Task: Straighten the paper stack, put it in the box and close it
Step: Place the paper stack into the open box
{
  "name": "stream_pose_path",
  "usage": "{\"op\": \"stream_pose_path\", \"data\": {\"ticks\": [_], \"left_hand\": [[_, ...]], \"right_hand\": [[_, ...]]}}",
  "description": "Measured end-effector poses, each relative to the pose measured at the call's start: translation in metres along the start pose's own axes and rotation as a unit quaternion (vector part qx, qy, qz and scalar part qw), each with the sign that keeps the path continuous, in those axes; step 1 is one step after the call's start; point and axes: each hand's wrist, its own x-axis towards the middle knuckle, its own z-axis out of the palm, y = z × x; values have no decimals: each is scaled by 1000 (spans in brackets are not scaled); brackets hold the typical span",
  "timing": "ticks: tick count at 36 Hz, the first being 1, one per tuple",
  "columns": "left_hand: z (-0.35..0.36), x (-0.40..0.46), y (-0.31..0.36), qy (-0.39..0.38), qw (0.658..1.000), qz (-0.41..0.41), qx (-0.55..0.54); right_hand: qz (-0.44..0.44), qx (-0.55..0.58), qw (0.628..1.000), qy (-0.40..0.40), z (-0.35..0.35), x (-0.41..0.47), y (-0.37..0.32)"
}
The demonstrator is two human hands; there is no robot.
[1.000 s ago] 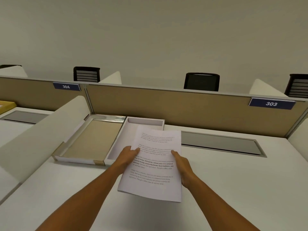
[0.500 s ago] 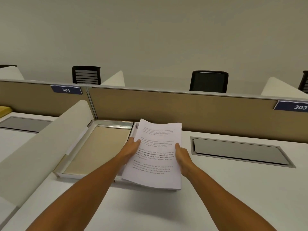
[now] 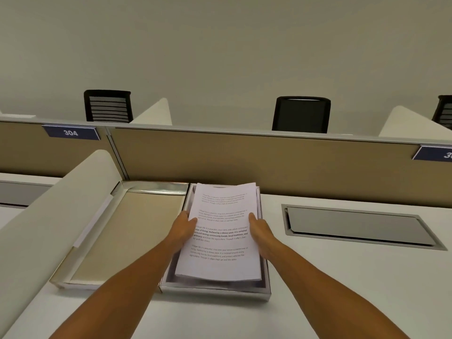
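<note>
A stack of printed white paper (image 3: 220, 265) hovers just over the open white box (image 3: 215, 291) on the desk, lined up with its tray. My left hand (image 3: 182, 227) grips the stack's left edge and my right hand (image 3: 260, 232) grips its right edge, thumbs on top. The stack's near end sits low inside the box walls; whether it touches the bottom is hidden. The box lid (image 3: 127, 231) lies flipped open to the left, beige inside facing up.
A white curved divider (image 3: 49, 216) rises along the left. A tan partition (image 3: 244, 162) with number tags runs behind the box. A grey recessed cable hatch (image 3: 354, 226) sits to the right on the white desk (image 3: 342, 289). Black chairs stand beyond the partition.
Both hands carried the paper stack forward and left, from above the bare desk to over the open box, and lowered it toward the tray.
</note>
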Motion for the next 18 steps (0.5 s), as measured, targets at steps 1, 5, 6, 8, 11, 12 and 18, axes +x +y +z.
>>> {"op": "stream_pose_path", "data": {"ticks": [1,5,6,8,11,12,18], "left_hand": [[0,4,-3,1,1000,1,-1],[-2,6,-12,9,1000,-7,-1],[-2,7,-14,12,1000,-11,0],[-2,6,-16,17,1000,-16,5],[2,11,-18,21,999,-15,24],[3,12,-18,20,999,-14,30],[9,14,-18,32,997,-8,70]], "right_hand": [[1,2,1000,-5,1,3,0],[17,7,1000,-12,4,7,2],[22,7,1000,-14,5,8,2],[29,7,999,-15,7,11,3],[40,5,999,-7,10,18,7],[44,3,999,-4,10,20,8],[64,-1,998,7,12,23,16]]}}
